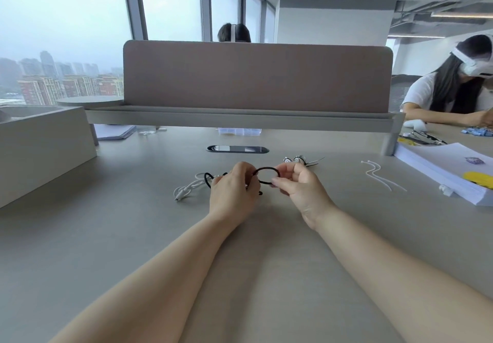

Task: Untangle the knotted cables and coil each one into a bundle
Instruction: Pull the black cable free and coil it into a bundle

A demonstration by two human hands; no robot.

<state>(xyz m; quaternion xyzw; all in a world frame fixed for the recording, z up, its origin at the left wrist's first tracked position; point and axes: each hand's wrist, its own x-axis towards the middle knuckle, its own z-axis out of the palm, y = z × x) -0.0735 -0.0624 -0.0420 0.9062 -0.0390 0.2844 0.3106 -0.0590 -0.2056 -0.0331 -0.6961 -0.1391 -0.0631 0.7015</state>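
My left hand [234, 186] and right hand [296, 182] each pinched the black cable [266, 168]. I judged it light and floppy, best held close to its tangle with the white cable [186, 188].

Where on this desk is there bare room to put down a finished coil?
Bare desk lies left of the white cable, up to the grey box, and along the near edge. It is crowded to the right: coiled bundles, white ties and a paper stack. The left hand and right hand pinch the black cable in the middle.
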